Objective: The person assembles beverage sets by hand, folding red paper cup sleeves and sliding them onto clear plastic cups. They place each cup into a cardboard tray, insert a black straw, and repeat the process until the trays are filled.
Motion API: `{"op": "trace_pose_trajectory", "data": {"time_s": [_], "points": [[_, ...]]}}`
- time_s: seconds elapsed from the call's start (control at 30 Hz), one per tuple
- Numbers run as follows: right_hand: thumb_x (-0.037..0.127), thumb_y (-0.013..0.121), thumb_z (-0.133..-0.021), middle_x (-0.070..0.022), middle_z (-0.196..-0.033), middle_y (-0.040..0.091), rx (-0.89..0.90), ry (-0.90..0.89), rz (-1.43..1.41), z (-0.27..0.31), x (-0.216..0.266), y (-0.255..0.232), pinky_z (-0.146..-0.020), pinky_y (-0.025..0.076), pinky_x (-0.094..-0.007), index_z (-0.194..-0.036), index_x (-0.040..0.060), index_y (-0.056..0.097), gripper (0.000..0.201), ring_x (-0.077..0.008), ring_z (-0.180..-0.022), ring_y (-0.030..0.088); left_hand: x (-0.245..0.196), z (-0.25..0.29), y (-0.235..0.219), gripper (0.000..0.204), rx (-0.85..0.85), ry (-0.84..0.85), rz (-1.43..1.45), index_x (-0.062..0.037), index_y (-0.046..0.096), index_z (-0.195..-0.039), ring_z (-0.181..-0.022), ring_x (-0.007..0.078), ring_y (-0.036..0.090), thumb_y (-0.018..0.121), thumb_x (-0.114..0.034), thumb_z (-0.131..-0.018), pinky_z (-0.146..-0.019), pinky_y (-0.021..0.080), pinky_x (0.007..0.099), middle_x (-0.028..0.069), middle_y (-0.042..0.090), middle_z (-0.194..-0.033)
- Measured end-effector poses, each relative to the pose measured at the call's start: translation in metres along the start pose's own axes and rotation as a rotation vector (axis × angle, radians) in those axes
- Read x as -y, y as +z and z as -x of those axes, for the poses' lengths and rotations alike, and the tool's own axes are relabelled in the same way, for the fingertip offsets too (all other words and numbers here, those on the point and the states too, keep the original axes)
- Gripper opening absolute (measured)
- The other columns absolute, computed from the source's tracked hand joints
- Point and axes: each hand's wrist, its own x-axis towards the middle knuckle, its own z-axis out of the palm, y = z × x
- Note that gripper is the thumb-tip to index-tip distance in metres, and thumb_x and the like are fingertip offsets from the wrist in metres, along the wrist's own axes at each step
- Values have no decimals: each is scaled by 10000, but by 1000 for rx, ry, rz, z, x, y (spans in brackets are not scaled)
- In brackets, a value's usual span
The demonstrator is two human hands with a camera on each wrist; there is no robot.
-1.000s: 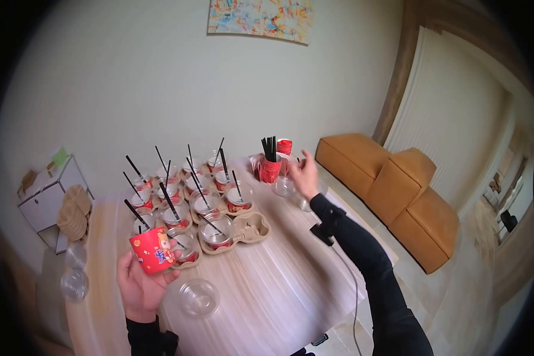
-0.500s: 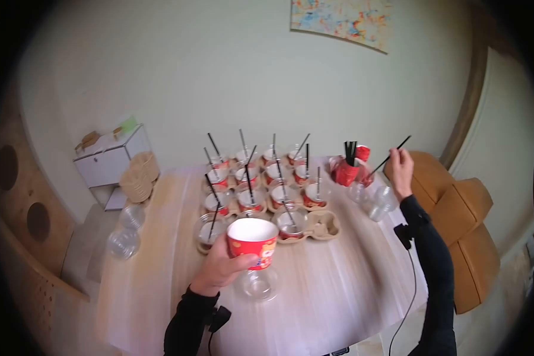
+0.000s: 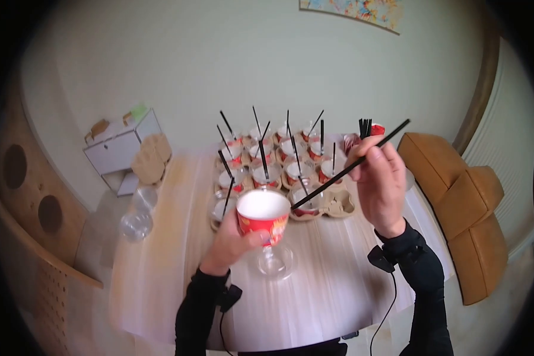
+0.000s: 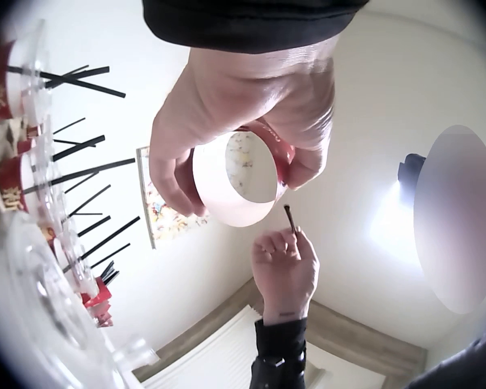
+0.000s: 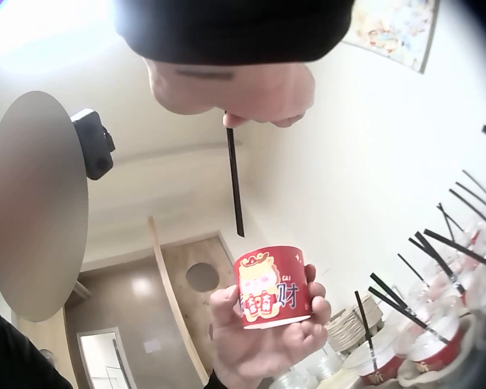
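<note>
In the head view my left hand point(image 3: 226, 246) grips a red paper cup point(image 3: 263, 226) with a white inside, held upright above the table. A cartoon figure decorates this cup point(image 5: 275, 288) in the right wrist view. My right hand point(image 3: 384, 190) pinches a long black straw point(image 3: 341, 172), its lower end slanting toward the cup's rim, a short way to the right of it. Below the cup, a clear plastic lid point(image 3: 276, 265) lies on the table. Behind, several red cups point(image 3: 267, 175) with clear tops and black straws stand in pulp carriers, and one carrier pocket point(image 3: 340, 204) is bare.
A bundle of black straws point(image 3: 365, 126) and another red cup point(image 3: 378, 129) show behind my right hand. Clear plastic lids point(image 3: 136, 226) sit at the table's left edge. Stacked pulp carriers point(image 3: 151, 160) lean by a white cabinet point(image 3: 110, 154). An orange sofa point(image 3: 474, 207) stands right.
My right hand took a black straw from near the straw bundle and brought it left toward the cup. The left hand turned the cup upright and holds it nearer the middle.
</note>
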Motion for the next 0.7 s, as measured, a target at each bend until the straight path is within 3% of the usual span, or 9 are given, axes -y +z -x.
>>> {"op": "trace_pose_trajectory", "data": {"time_s": [0.23, 0.3, 0.33, 0.5, 0.53, 0.57, 0.63, 0.67, 0.7], "points": [[147, 518, -1024, -17, -845, 584, 177, 249, 248, 68, -35, 6, -688, 469, -268, -975, 28, 600, 153, -99, -752, 559, -9, -3, -18, 646, -222, 79, 16, 43, 484, -1337, -1122, 189, 621, 761, -226, -819, -972, 503, 330, 133, 622, -1234], [115, 559, -992, -49, -812, 585, 380, 317, 396, 80, -51, 14, -670, 465, -300, -952, 15, 603, 116, -149, -723, 569, -8, -2, -19, 608, -229, 92, 43, 46, 496, -1327, -1094, 177, 622, 741, -209, -833, -957, 504, 326, 122, 627, -1217], [115, 559, -992, -49, -812, 585, 382, 315, 393, 83, -58, 18, -670, 465, -300, -952, 15, 603, 116, -149, -723, 569, -8, -2, -19, 608, -231, 94, 40, 46, 496, -1327, -1094, 177, 622, 741, -209, -833, -957, 504, 326, 122, 627, -1217], [77, 595, -938, -127, -835, 588, 758, 94, 634, 99, -90, 26, -741, 465, -375, -927, -12, 598, 89, -275, -836, 583, -6, -4, -20, 589, -190, 105, 29, 50, 513, -1311, -1077, 162, 615, 740, -215, -837, -951, 499, 325, 110, 638, -1186], [169, 656, -919, -151, -998, 599, 901, 165, 720, 103, -96, 21, -871, 453, -401, -1043, -11, 616, 222, -302, -990, 569, -5, -5, -22, 589, -190, 112, 30, 50, 513, -1311, -1077, 162, 615, 740, -215, -837, -951, 499, 325, 110, 638, -1186], [169, 656, -919, -151, -998, 599, 906, 159, 725, 106, -94, 22, -871, 453, -401, -1043, -11, 616, 222, -302, -990, 569, -4, -5, -24, 608, -168, 107, 41, 45, 493, -1333, -1090, 163, 608, 740, -206, -837, -952, 499, 324, 116, 623, -1213], [337, 755, -839, -200, -1227, 544, 700, 55, 764, 112, -90, 26, -996, 409, -430, -1277, -25, 550, 604, -365, -1138, 519, 0, -6, -27, 628, -151, 113, 49, 40, 473, -1354, -1104, 165, 601, 741, -197, -838, -954, 499, 323, 121, 607, -1239], [479, 820, -728, -236, -1366, 460, 726, 96, 794, 115, -93, 23, -1076, 359, -459, -1442, -51, 395, 985, -415, -1241, 463, 2, -7, -26, 633, -189, 162, 100, 32, 441, -1372, -1124, 178, 593, 727, -173, -845, -964, 500, 333, 130, 583, -1261], [479, 820, -728, -236, -1366, 460, 733, 87, 795, 119, -94, 24, -1076, 359, -459, -1442, -51, 395, 985, -415, -1241, 463, 5, -8, -26, 641, -224, 208, 150, 24, 409, -1389, -1144, 191, 585, 713, -148, -852, -975, 501, 344, 138, 559, -1283]]}}
